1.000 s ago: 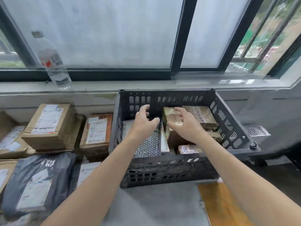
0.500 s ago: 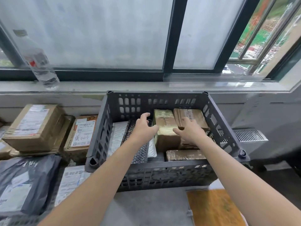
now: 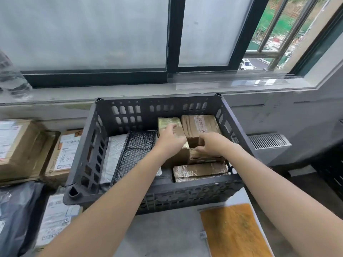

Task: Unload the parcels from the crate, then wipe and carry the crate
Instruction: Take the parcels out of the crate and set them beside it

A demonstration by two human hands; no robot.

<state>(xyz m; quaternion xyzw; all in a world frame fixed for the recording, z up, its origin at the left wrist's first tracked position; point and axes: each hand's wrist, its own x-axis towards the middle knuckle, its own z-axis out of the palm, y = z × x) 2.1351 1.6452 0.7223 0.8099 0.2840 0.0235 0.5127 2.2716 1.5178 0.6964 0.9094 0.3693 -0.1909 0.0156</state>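
Reaching into black crate (image 3: 194,193), left hand (image 3: 170,140) gripping taped box (image 3: 167,121), right hand (image 3: 212,143) apparently pinching small parcel (image 3: 206,158).

Both hands reach into the dark crate (image 3: 185,190). The left hand (image 3: 171,140) grips the top of a glossy taped box (image 3: 167,121). Just right of it, the right hand (image 3: 211,143) hooks its fingers (image 3: 199,145) over the edge of a low cardboard box (image 3: 206,158). Beyond that grip stands a labelled brown box (image 3: 200,125), and nearer than it lies a flat taped parcel (image 3: 200,171). Left of the left hand's grip lean a black bubble mailer (image 3: 135,151) and a white mailer (image 3: 115,153).
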